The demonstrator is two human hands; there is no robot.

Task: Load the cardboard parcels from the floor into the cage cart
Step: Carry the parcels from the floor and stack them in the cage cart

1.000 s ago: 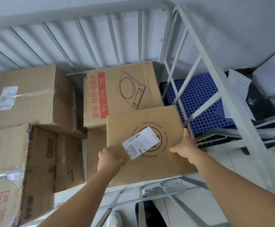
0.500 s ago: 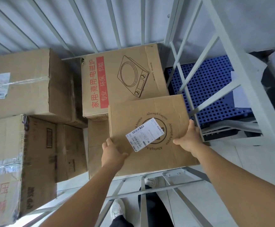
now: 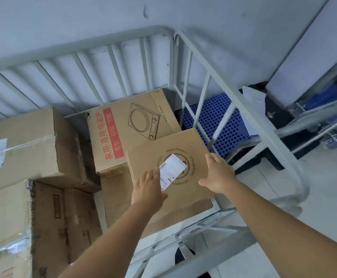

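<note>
Your cage cart (image 3: 178,63) already holds several boxes: a taped one (image 3: 23,145) at the back left, the cooker box (image 3: 131,127) behind, more below. Your left hand (image 3: 149,187) and right hand (image 3: 217,173) lie flat, fingers straight, on the labelled parcel (image 3: 169,167) at the front right. No parcels show on the floor, so what's left can't be judged.

Brown boxes in a pale grey cage

One box (image 3: 131,129) carries a red stripe; another box (image 3: 175,157) a white label (image 3: 172,171); blue dotted mat (image 3: 215,125) outside.
</note>
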